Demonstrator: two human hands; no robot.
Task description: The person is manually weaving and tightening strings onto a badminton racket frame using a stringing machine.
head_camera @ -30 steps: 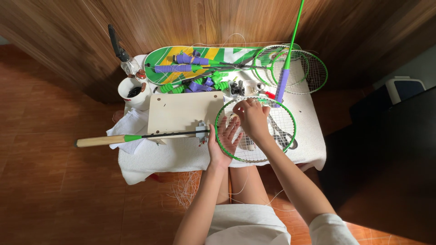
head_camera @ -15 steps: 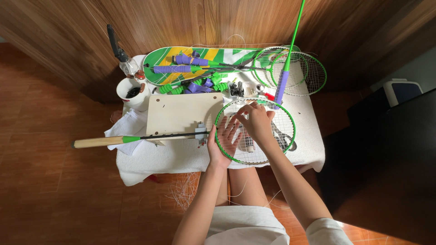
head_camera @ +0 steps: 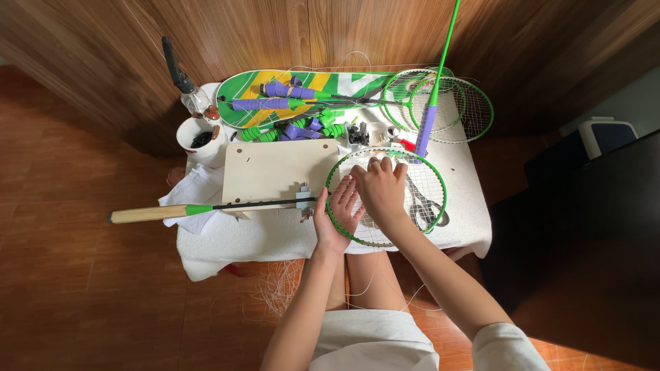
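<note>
A green-framed badminton racket [head_camera: 432,177] lies flat on a small white-covered table [head_camera: 268,237], its wooden-gripped handle [head_camera: 148,214] pointing left and its shaft held in a small grey clamp [head_camera: 304,200] on a pale board [head_camera: 271,170]. My left hand [head_camera: 338,218] lies under the left part of the string bed, palm up, fingers spread. My right hand [head_camera: 381,190] rests on top of the strings near the head's middle, its fingers curled at the far rim on a string. A pair of scissors [head_camera: 426,205] lies beneath the strings on the right.
At the table's back lie a green racket cover [head_camera: 240,89], purple and green grip rolls [head_camera: 295,127], two more green rackets [head_camera: 474,110] and one with a purple grip [head_camera: 427,127] leaning up. A white cup [head_camera: 198,139] and bottle [head_camera: 192,99] stand back left. Loose string [head_camera: 278,292] lies on the floor.
My right hand has shifted slightly toward the far rim of the racket head, and its fingers have curled more. My left hand stays under the strings.
</note>
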